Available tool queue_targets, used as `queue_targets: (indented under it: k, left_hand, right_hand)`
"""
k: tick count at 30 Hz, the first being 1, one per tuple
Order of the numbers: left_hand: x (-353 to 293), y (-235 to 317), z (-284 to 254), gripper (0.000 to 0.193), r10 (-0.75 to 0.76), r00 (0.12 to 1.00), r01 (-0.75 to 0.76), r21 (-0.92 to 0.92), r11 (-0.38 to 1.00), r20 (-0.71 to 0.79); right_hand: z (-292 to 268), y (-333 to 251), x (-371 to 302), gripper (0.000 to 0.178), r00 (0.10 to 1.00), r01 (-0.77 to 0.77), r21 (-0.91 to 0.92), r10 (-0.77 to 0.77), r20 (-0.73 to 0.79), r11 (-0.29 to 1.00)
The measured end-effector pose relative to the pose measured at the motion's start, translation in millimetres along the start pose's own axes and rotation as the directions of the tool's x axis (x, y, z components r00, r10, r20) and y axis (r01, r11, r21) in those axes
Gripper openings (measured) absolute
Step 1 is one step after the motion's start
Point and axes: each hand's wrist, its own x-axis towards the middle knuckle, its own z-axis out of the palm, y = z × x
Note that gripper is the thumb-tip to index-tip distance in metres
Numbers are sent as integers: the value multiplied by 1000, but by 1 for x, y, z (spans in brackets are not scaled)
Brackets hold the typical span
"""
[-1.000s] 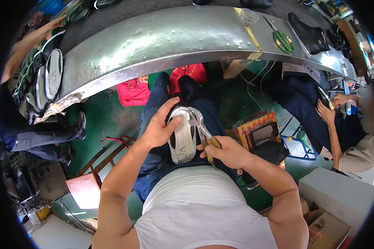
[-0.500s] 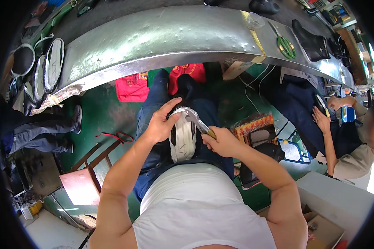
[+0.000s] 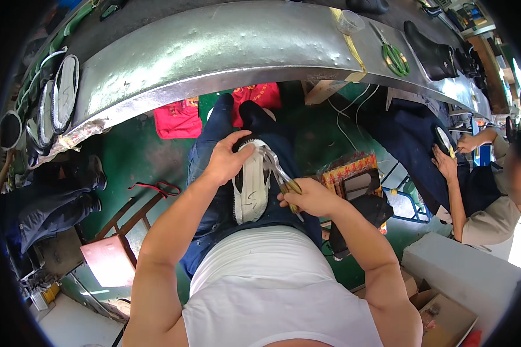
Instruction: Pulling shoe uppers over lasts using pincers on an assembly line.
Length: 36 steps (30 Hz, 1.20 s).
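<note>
A shoe [image 3: 252, 194] rests on my lap with its pale sole up and dark upper showing at the edges. My left hand [image 3: 228, 159] grips its toe end, thumb pressed on the sole and fingers round the far edge. My right hand [image 3: 311, 199] is wrapped round the yellowish handles of metal lasting pliers [image 3: 279, 169]. The jaws of these pliers meet the right edge of the sole near the toe. I cannot make out exactly what is between them.
A metal-topped bench [image 3: 214, 46] curves across ahead, bearing green-handled scissors [image 3: 395, 61], a clear cup [image 3: 350, 22] and a black boot [image 3: 431, 55]. More soles-up shoes [image 3: 65, 92] stand left. A co-worker's hand [image 3: 446, 162] is at right; a stool [image 3: 107, 260] stands lower left.
The pliers' jaws have moved from the toe's tip to the sole's right edge, and the handles show farther apart. My left hand stays at the toe. The whole view has shifted slightly.
</note>
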Motion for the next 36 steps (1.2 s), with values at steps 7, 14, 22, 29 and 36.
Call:
queue_targets:
  k: [7, 14, 22, 29, 36]
  left_hand:
    - [3, -3, -6, 52, 49, 990, -56, 56, 997, 131]
    - [-55, -47, -1, 66, -15, 995, 46, 326, 944, -98]
    - [-81, -49, -3, 93, -132, 980, 163, -219, 962, 152]
    - [-102, -45, 16, 98, -118, 989, 128, -113, 985, 93]
    - [-103, -65, 12, 82, -44, 988, 101, -405, 909, 147]
  right_hand:
    - [7, -23, 12, 36, 882, 348, 66, -303, -360, 935]
    - [4, 10, -16, 33, 966, 139, -265, -189, -174, 954]
    - [6, 7, -32, 34, 966, 223, -636, -255, 43, 739]
    - [11, -11, -15, 48, 837, 359, -891, -518, 176, 279]
    - [18, -93, -14, 31, 961, 198, -950, 143, 237, 241]
